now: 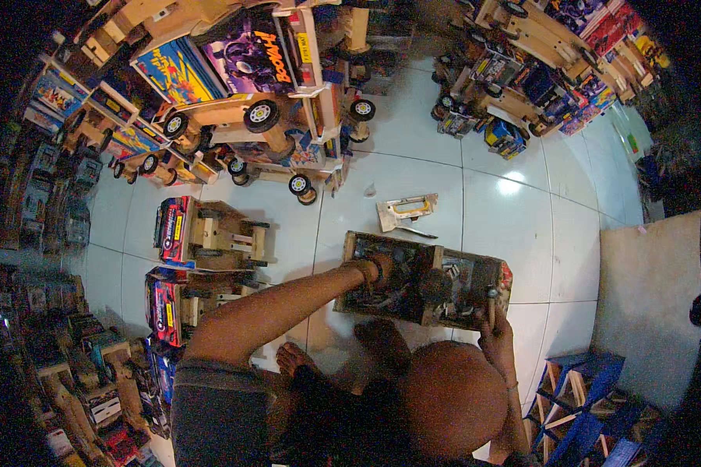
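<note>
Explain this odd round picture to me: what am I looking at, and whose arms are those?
It comes from a wide-angle camera worn on a person's head, looking down, so straight lines bend near the rim. The arms are that person's own. They sit on a white tiled floor. The left hand reaches into a wooden toy truck lying upturned in front of them; the right hand grips its near edge. A staple gun lies on the tiles just beyond. Finished toy trucks with bright printed panels are piled all around.
</note>
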The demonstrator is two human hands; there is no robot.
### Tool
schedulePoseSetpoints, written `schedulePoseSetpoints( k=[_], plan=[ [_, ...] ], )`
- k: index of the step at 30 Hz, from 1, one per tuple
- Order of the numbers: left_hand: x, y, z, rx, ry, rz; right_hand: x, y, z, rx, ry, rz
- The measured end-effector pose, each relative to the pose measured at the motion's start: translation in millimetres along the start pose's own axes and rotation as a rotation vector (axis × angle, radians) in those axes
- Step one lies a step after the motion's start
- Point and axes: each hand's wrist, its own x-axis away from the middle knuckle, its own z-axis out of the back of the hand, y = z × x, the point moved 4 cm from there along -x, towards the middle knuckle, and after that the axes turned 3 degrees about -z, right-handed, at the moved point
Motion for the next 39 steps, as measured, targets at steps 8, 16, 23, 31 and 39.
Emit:
schedulePoseSetpoints(
  k=[8,16,23,31,39],
  plan=[
    [20.2,62.4,105.1,0.025,-0.143,0.022,-10.4,38.8,-17.4,0.088,-0.008,0.161],
    [75.2,89.6,244.1,0.334,-0.122,0.002,2.5,-53.7,10.3,-0.079,0.115,0.228],
    [200.7,84.5,328.1,0.7,-0.024,0.022,27.2,-206.1,-17.3,-0.017,-0.013,0.356],
    [335.7,57.5,353.1,0.97,0.172,0.063,43.3,-348.1,-59.9,-0.417,-0.302,0.357],
    [385.4,50.6,352.1,1.013,0.451,-0.002,76.0,-328.3,-116.3,-0.332,-0.564,0.283]
  ],
)
